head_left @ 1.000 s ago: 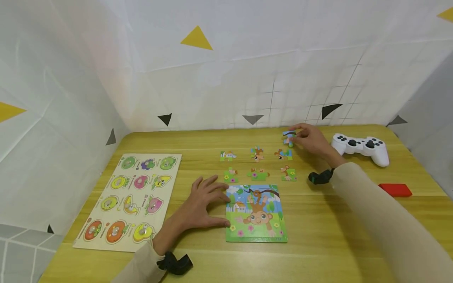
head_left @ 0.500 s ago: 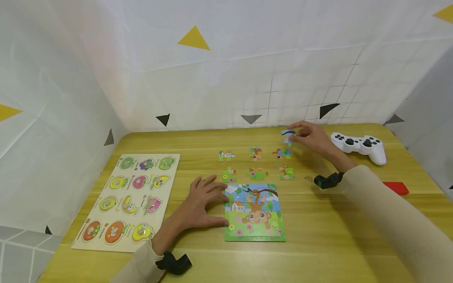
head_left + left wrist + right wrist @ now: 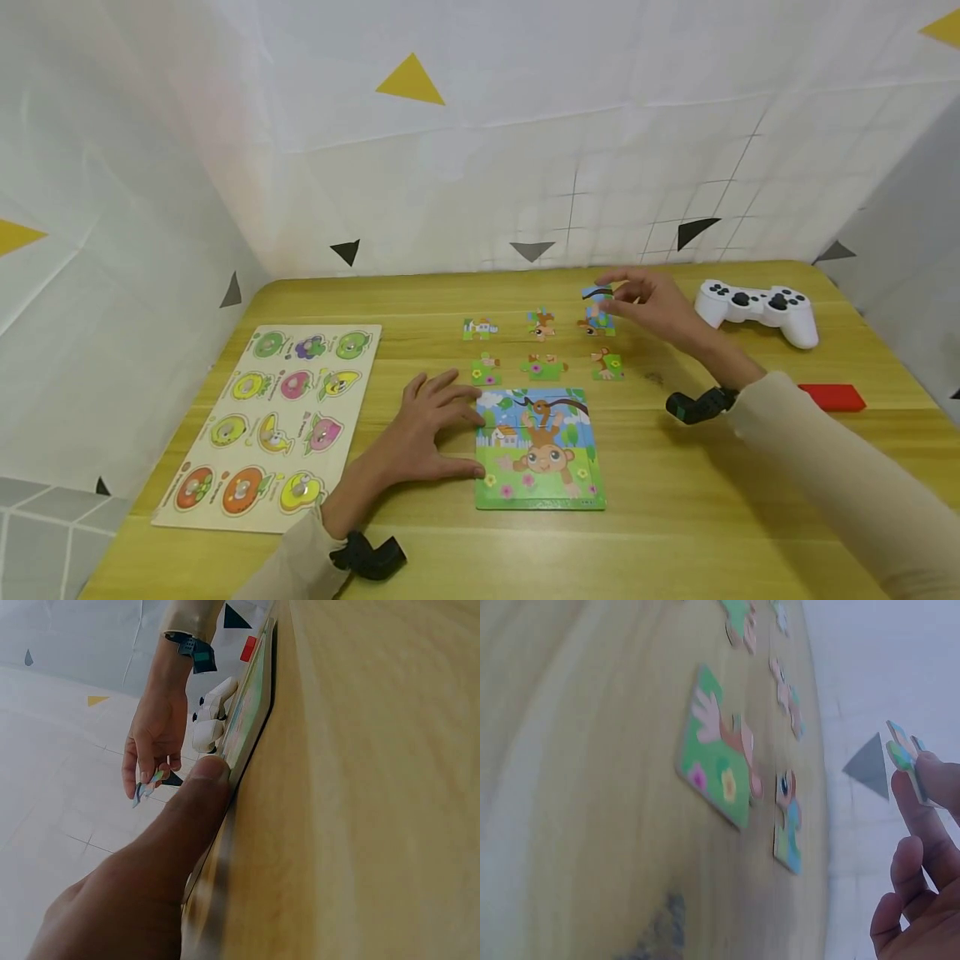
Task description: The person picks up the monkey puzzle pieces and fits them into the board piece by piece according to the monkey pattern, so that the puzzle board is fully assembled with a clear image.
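My right hand (image 3: 651, 307) pinches a jigsaw piece (image 3: 597, 293) with a dark branch on blue, between thumb and fingers. In the right wrist view that jigsaw piece (image 3: 907, 754) is held up off the table. Under and in front of it lie loose jigsaw pieces, among them a monkey-eye piece (image 3: 787, 825) and a green flowered piece (image 3: 716, 754). My left hand (image 3: 427, 429) lies beside the square monkey puzzle board (image 3: 540, 492), fingers spread. Its thumb (image 3: 210, 769) touches the board's left edge, and its fingertips are at the upper left edge.
A wooden fruit peg puzzle (image 3: 273, 425) lies on the left of the table. At the right are a white game controller (image 3: 757, 310) and a red block (image 3: 832, 397). A patterned cloth wall (image 3: 465, 167) stands behind the table's back edge.
My right hand has brought the branch piece from the back of the table slightly left and toward me, over the monkey-eye piece. My left hand stays by the board.
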Demonstrator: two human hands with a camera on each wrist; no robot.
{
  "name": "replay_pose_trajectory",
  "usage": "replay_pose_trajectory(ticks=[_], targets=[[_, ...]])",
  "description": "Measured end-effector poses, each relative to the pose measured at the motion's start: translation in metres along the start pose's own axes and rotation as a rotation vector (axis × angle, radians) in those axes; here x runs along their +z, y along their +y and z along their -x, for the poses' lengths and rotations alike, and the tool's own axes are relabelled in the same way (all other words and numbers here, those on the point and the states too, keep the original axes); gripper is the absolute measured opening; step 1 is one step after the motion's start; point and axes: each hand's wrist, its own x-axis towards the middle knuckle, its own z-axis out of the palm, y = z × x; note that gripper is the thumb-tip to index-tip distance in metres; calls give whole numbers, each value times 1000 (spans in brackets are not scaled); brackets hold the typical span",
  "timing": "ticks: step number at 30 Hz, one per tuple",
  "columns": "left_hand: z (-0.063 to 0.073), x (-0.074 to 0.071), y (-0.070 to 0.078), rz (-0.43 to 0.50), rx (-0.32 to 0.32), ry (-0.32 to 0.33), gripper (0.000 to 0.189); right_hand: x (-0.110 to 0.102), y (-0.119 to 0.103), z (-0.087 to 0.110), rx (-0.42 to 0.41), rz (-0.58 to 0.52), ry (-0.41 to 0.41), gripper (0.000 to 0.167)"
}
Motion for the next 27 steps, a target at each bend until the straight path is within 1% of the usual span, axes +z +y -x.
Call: replay_pose_trajectory(ticks=[4,10,13,17,21,27], targets=[[-1,0,0,0,4,-1,54,7,-2,7,-35,-45,-24,35],[-2,-1,1,4,7,5,54,14,-6,16,-80,-67,-89,31],[-2,-1,1,7,2,4,54,18,-9,22,-82,-79,-123,30],[-2,-1,1,9,-4,-2,54,23,-13,28,-87,-70,-148,29],[-2,-1,0,10,-2,-4,54,28,-15,34,-87,-84,-179,28],[-1,-1,1,11,-3,-5,54,37,-20,46,-91,-75,-202,29]])
